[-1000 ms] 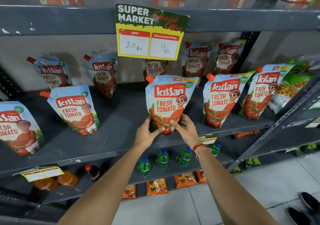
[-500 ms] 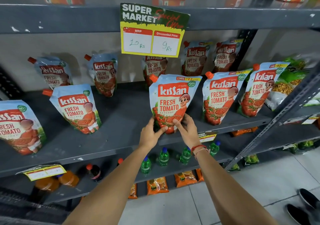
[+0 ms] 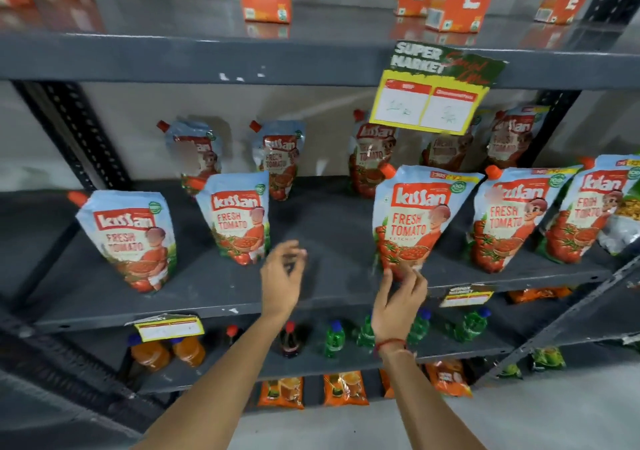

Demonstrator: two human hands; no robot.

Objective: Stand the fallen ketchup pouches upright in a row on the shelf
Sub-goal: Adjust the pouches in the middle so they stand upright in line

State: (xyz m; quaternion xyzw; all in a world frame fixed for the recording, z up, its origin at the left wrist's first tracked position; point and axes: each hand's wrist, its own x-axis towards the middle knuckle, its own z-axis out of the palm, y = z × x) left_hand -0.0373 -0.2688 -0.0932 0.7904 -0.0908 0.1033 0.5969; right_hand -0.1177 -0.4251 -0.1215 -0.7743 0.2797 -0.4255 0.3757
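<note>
I'm steadying this ketchup pouch (image 3: 415, 221) upright at the near edge of the shelf (image 3: 318, 287), right hand (image 3: 398, 297) fingertips seemingly touching its base (blurry). Left hand (image 3: 282, 276) is hanging loose and empty, probably heading left for the next pouch (image 3: 239, 217).

Ketchup pouch (image 3: 415, 221) reads "Kissan Fresh Tomato Ketchup"; hanging sign (image 3: 440, 86) "Super Market".

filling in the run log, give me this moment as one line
left hand: open, off pouches | right hand: fingertips at base of upright ketchup pouch | shelf: front row standing, gap left of that pouch
</note>
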